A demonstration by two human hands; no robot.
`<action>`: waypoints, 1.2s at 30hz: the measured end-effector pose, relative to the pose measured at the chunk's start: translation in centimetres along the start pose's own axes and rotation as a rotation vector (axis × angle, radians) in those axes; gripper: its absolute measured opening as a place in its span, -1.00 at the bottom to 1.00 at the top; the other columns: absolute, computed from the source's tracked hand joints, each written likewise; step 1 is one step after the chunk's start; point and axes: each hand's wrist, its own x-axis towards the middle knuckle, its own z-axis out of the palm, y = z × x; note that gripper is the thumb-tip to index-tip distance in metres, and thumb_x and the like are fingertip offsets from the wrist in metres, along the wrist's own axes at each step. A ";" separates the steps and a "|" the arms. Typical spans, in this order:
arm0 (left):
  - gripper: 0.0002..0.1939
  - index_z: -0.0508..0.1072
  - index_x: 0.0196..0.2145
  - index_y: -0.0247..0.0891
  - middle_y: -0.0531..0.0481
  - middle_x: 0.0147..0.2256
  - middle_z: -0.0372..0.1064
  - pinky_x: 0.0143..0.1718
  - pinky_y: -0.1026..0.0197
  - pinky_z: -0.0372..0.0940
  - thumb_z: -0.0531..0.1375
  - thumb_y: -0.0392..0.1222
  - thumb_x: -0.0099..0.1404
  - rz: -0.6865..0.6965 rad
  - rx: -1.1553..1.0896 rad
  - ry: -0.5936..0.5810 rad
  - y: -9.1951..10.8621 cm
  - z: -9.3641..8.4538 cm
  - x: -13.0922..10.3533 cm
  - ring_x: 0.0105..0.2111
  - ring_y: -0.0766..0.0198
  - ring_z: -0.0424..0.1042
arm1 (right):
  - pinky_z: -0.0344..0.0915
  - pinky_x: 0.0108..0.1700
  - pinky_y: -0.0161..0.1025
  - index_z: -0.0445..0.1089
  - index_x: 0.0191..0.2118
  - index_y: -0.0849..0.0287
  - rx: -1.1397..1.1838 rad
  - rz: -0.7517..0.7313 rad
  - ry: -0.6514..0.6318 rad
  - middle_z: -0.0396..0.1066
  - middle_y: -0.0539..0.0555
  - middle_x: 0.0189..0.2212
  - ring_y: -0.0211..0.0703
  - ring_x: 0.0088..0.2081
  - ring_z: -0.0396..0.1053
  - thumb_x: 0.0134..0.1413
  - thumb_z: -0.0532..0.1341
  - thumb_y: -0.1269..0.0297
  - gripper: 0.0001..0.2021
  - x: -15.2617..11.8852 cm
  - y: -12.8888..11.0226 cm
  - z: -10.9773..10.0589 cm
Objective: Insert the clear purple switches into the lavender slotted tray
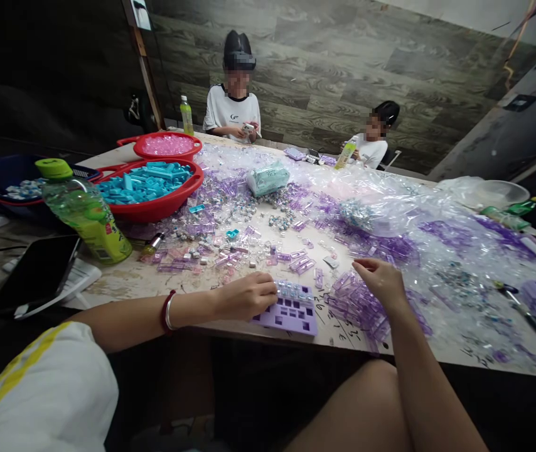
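Observation:
My left hand (245, 295) rests over the left side of a purple tray (291, 323) with square slots. Its fingers are curled down, and whatever they hold is hidden. Clear small pieces (295, 290) sit in the tray's far rows, while several nearer slots show dark. Off to the right, my right hand (383, 284) hovers above a heap of clear purple plastic pieces (359, 307). Its thumb and forefinger are pinched together; anything between them is too small to make out. A few more purple pieces (302, 262) lie on the tabletop beyond the tray.
Red baskets hold turquoise pieces (148, 182) and pink pieces (167, 145). A green-capped bottle (86, 213) and a phone (37, 273) stand and lie at left. Farther back are a teal pack (268, 179) and plastic bags (390, 194). Two people (234, 107) sit across the table.

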 end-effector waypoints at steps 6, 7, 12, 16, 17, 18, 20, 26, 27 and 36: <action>-0.82 0.41 -0.36 -0.34 -0.12 -0.31 0.35 -0.14 0.19 0.27 0.02 -0.39 0.32 -0.087 -0.157 0.072 0.1 0.2 0.1 -0.25 0.21 0.28 | 0.43 -0.25 -0.18 0.48 -0.13 0.19 0.104 -0.373 -0.189 0.51 0.13 -0.21 -0.11 -0.28 0.47 0.08 0.14 0.33 -0.75 -0.4 -4.9 3.4; -0.82 0.41 -0.35 -0.34 -0.12 -0.31 0.35 -0.13 0.19 0.27 0.03 -0.39 0.32 -0.101 -0.173 0.084 0.1 0.3 0.1 -0.25 0.21 0.28 | 0.42 -0.19 -0.15 0.46 -0.10 0.18 0.056 -0.452 -0.221 0.49 0.13 -0.17 -0.10 -0.22 0.46 0.09 0.14 0.37 -0.74 -0.3 -6.2 4.2; -0.89 0.40 -0.31 -0.34 -0.12 -0.30 0.34 -0.13 0.18 0.27 0.07 -0.38 0.29 -0.116 -0.174 0.109 0.2 0.7 -0.1 -0.25 0.20 0.27 | 0.35 -0.04 -0.10 0.38 0.00 0.12 -0.261 -0.699 -0.316 0.42 0.14 -0.04 -0.02 -0.01 0.35 0.10 0.13 0.52 -0.65 2.5 -11.6 7.8; -0.88 0.39 -0.34 -0.35 -0.12 -0.33 0.34 -0.14 0.17 0.27 0.06 -0.36 0.29 -0.109 -0.164 0.096 0.1 0.8 0.0 -0.27 0.19 0.27 | 0.32 -0.01 -0.17 0.42 -0.05 0.15 -0.285 -0.792 -0.446 0.45 0.13 -0.08 -0.05 -0.02 0.37 0.00 0.22 0.58 -0.63 5.3 -13.6 9.9; -0.86 0.39 -0.35 -0.35 -0.12 -0.34 0.34 -0.14 0.17 0.27 0.04 -0.36 0.30 -0.114 -0.163 0.092 0.1 0.8 0.1 -0.27 0.19 0.27 | 0.32 -0.02 -0.19 0.44 -0.07 0.17 -0.290 -0.808 -0.472 0.46 0.13 -0.10 -0.06 -0.04 0.38 -0.01 0.23 0.58 -0.65 5.8 -13.7 10.2; -0.85 0.39 -0.35 -0.35 -0.12 -0.34 0.34 -0.15 0.17 0.27 0.03 -0.36 0.31 -0.119 -0.163 0.085 0.1 0.8 0.1 -0.28 0.19 0.27 | 0.32 -0.02 -0.21 0.45 -0.09 0.18 -0.295 -0.819 -0.491 0.47 0.13 -0.12 -0.07 -0.05 0.39 -0.01 0.23 0.58 -0.67 6.0 -13.8 10.3; -0.83 0.40 -0.35 -0.35 -0.12 -0.35 0.34 -0.15 0.17 0.26 0.02 -0.36 0.32 -0.130 -0.175 0.068 0.1 0.7 0.2 -0.28 0.19 0.27 | 0.31 -0.01 -0.23 0.45 -0.10 0.18 -0.306 -0.825 -0.501 0.47 0.13 -0.12 -0.09 -0.05 0.39 0.01 0.21 0.58 -0.68 6.0 -13.7 10.2; -0.84 0.39 -0.34 -0.34 -0.12 -0.31 0.35 -0.13 0.16 0.25 0.02 -0.35 0.33 -0.143 -0.219 0.079 0.1 0.8 0.0 -0.25 0.19 0.27 | 0.32 -0.03 -0.22 0.40 0.00 0.09 -0.390 -0.713 -0.412 0.43 0.09 -0.05 -0.10 -0.04 0.37 0.07 0.17 0.49 -0.64 4.5 -11.9 8.4; -0.84 0.39 -0.34 -0.34 -0.12 -0.31 0.35 -0.13 0.16 0.25 0.02 -0.35 0.33 -0.144 -0.220 0.082 0.1 0.8 0.0 -0.25 0.19 0.27 | 0.33 -0.05 -0.19 0.42 -0.03 0.09 -0.418 -0.660 -0.381 0.44 0.11 -0.07 -0.07 -0.06 0.39 0.06 0.17 0.50 -0.65 4.8 -11.3 7.9; -0.87 0.39 -0.36 -0.33 -0.12 -0.32 0.34 -0.19 0.17 0.25 0.05 -0.35 0.30 -0.122 -0.179 0.057 -0.2 1.2 -0.2 -0.28 0.19 0.27 | 0.24 0.06 0.08 0.47 -0.09 0.16 -0.369 -0.380 -0.068 0.25 0.22 0.12 0.12 0.10 0.25 0.02 0.12 0.60 -0.63 12.1 -6.9 3.7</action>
